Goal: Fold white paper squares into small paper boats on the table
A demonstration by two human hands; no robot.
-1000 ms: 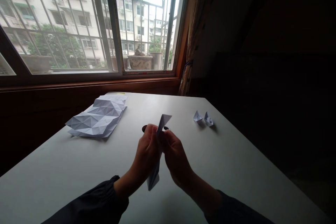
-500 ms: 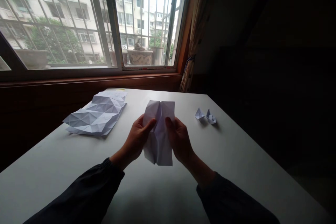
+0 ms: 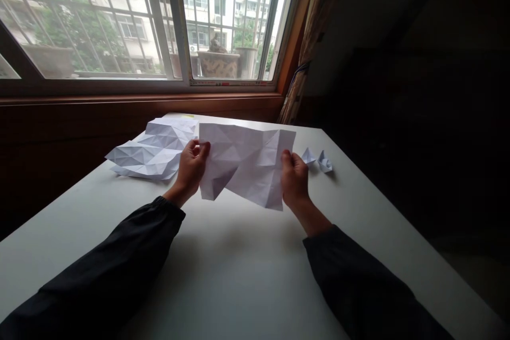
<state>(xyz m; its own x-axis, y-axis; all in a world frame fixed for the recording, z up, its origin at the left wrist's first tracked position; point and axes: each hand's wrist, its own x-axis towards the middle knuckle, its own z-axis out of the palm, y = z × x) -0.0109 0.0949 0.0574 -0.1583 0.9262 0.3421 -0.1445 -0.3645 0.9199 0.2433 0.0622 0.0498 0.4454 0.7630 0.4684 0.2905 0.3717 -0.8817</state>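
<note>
Behind the creased sheet [image 3: 247,162], the fingers of the left hand [image 3: 190,169] and right hand [image 3: 295,180] are largely hidden. Both sleeves [image 3: 119,271] are cut off by the lower edge, as is the counter [image 3: 239,265]. The folded pieces [image 3: 319,159] are too small to be identified.

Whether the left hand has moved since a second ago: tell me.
Yes. The left hand has moved left, toward the creased stack, pulling the sheet open.

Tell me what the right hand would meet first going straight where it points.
Probably the nearer small paper figure just beyond the right hand, which grips the creased sheet; depth is unclear.
</note>
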